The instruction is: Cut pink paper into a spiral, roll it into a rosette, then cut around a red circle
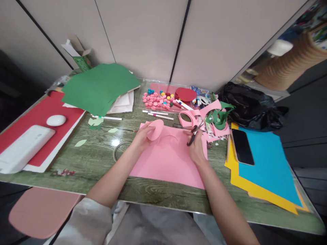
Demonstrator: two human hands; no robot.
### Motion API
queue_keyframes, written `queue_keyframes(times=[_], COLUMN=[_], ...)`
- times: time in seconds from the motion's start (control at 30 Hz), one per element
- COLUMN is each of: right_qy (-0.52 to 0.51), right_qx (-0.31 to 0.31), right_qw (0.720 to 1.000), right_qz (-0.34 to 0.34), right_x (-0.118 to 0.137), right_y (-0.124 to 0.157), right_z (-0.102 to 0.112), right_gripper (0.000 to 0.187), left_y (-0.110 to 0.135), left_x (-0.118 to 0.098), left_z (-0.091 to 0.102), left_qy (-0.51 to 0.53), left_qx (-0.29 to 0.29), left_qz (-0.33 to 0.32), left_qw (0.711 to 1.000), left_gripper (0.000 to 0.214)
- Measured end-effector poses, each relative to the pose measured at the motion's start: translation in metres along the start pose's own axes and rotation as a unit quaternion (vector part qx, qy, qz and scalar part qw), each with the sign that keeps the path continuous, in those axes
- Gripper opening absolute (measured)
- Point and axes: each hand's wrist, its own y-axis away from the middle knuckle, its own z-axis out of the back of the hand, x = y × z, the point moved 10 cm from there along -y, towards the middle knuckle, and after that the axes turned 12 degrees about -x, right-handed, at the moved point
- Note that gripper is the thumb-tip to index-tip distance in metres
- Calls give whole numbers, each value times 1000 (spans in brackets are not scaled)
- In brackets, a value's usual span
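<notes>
My left hand (142, 136) pinches a round pink paper disc (156, 130) at its left edge, raised over a larger pink paper sheet (168, 161). A curved line shows on that sheet, just right of the disc. In my right hand (197, 148) is a pair of black-handled scissors (196, 132), held above the sheet's right side with the blades pointing up and to the right. Close beyond the scissors lie pink paper offcuts (190, 117) with round holes, mixed with green scraps (220, 117).
Green sheets (102, 86) and red sheets (33, 136) lie left. Behind are paper flower-like pieces (155, 100), red discs (185, 94) and white sticks (160, 116). On the right, a phone (242, 147) rests on blue sheets (268, 163) beside a black bag (251, 107). A metal ring (117, 149) is near my left wrist.
</notes>
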Motion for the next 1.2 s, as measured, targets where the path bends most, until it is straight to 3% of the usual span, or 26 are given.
queue_keyframes(times=[0.07,0.13,0.3,0.37,0.5,0.73,1.0,1.2], right_qy=[16,20,83,141,237,245,206,122], right_qx=[-19,1,187,203,136,-16,-145,-191], right_qw=[1000,1000,976,966,960,969,968,973], right_qz=[0,15,72,75,65,-10,-17,-37], right_x=[-4,-1,19,15,-5,-36,-28,-17], right_y=[-5,-4,18,20,6,-15,-20,-16], right_z=[13,16,-22,-23,8,69,93,102], right_gripper=[31,34,47,50,51,44,42,29], left_y=[1,1,-2,-4,-6,-4,-5,8], left_x=[-1,-1,0,0,0,-3,-4,-11], left_z=[0,0,1,2,4,3,2,-4], left_qy=[1,1,6,12,24,31,24,-6], left_qx=[0,1,6,5,5,14,20,25], left_qz=[-3,-5,-7,-9,-12,-19,-31,-81], left_qw=[1000,1000,1000,1000,1000,999,999,996], left_gripper=[46,46,46,44,40,38,38,50])
